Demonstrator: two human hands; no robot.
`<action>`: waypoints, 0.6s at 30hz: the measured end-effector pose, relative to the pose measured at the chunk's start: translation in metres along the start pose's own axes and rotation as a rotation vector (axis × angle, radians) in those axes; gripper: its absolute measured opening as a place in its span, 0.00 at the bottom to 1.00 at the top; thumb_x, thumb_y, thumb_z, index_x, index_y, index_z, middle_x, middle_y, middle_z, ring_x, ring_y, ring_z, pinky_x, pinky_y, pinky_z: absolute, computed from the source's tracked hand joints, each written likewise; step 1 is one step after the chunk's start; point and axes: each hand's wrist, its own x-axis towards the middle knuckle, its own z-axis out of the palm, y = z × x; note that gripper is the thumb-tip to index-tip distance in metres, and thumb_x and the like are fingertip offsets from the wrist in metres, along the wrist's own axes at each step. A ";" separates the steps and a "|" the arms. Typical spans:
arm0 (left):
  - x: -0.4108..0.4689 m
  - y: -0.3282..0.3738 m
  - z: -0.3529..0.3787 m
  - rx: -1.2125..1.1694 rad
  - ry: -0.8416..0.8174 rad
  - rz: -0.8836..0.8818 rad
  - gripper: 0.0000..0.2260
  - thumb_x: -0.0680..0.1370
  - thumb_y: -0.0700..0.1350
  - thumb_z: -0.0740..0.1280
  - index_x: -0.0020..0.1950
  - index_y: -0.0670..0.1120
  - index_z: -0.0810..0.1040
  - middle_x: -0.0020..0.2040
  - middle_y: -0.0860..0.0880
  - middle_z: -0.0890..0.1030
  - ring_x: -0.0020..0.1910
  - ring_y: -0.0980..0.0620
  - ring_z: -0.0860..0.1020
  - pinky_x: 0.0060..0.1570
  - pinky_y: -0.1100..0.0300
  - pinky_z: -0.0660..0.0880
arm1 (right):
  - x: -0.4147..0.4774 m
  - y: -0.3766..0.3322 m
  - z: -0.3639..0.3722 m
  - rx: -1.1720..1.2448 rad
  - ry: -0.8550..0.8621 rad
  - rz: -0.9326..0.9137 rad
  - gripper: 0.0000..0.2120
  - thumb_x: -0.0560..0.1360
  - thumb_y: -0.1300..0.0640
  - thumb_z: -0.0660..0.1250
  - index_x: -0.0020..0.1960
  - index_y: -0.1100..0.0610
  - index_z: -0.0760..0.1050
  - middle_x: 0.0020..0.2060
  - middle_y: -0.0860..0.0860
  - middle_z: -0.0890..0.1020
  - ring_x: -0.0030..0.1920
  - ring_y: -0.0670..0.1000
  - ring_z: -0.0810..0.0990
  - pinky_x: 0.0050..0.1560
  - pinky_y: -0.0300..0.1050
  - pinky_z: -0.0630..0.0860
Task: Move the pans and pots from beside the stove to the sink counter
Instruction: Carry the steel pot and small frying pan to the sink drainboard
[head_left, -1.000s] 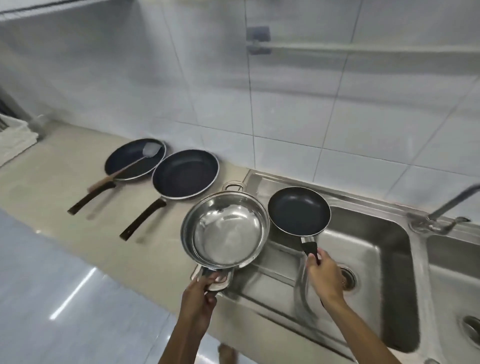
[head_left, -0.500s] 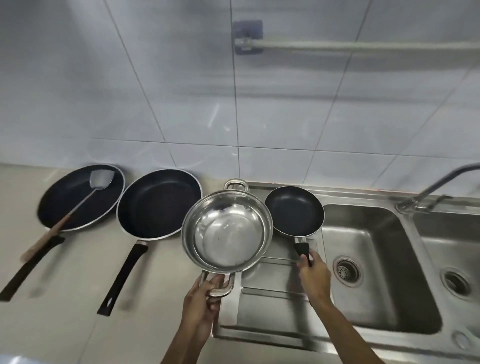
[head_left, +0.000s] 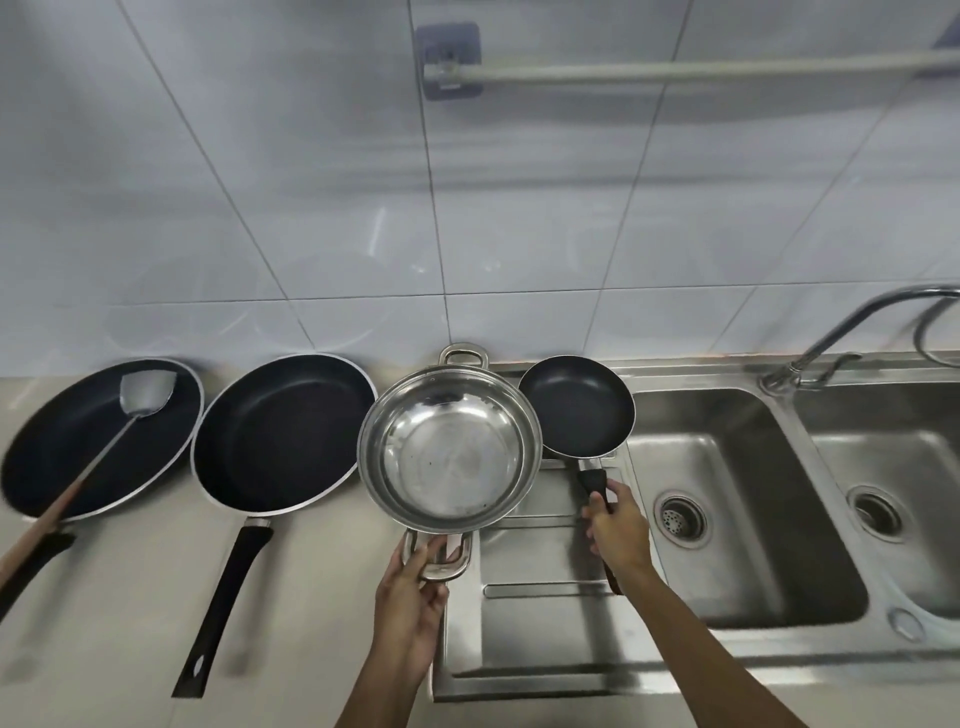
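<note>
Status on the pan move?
Done: two large black frying pans rest on the beige counter, one holding a metal spatula. In hand: left hand grips the steel pot, right hand the small black pan, neither released. The stove is out of view.

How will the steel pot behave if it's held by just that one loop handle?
The steel pot is wide and all metal, so it is probably front-heavy from the near loop handle in the left hand and apt to tip away. The polished handle may slip. It looks rigid, not fragile.
</note>
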 end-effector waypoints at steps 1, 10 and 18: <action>0.003 0.000 0.002 -0.002 0.001 -0.002 0.14 0.80 0.40 0.67 0.65 0.49 0.79 0.55 0.46 0.87 0.44 0.52 0.83 0.28 0.66 0.73 | 0.000 -0.001 0.000 0.008 -0.001 0.002 0.10 0.81 0.58 0.63 0.62 0.51 0.73 0.36 0.55 0.85 0.27 0.51 0.77 0.26 0.45 0.76; 0.012 0.001 0.009 -0.023 0.002 -0.001 0.09 0.81 0.44 0.67 0.61 0.47 0.80 0.56 0.45 0.87 0.44 0.54 0.87 0.32 0.64 0.79 | 0.006 -0.007 -0.002 0.037 -0.039 0.028 0.11 0.82 0.59 0.62 0.65 0.53 0.70 0.40 0.58 0.85 0.27 0.51 0.75 0.25 0.45 0.76; 0.010 -0.002 0.012 -0.038 0.014 -0.007 0.10 0.82 0.47 0.66 0.62 0.50 0.79 0.53 0.49 0.88 0.46 0.54 0.87 0.35 0.62 0.80 | 0.000 -0.008 -0.009 0.100 -0.087 0.066 0.15 0.82 0.57 0.64 0.68 0.55 0.71 0.41 0.58 0.85 0.23 0.48 0.78 0.23 0.43 0.77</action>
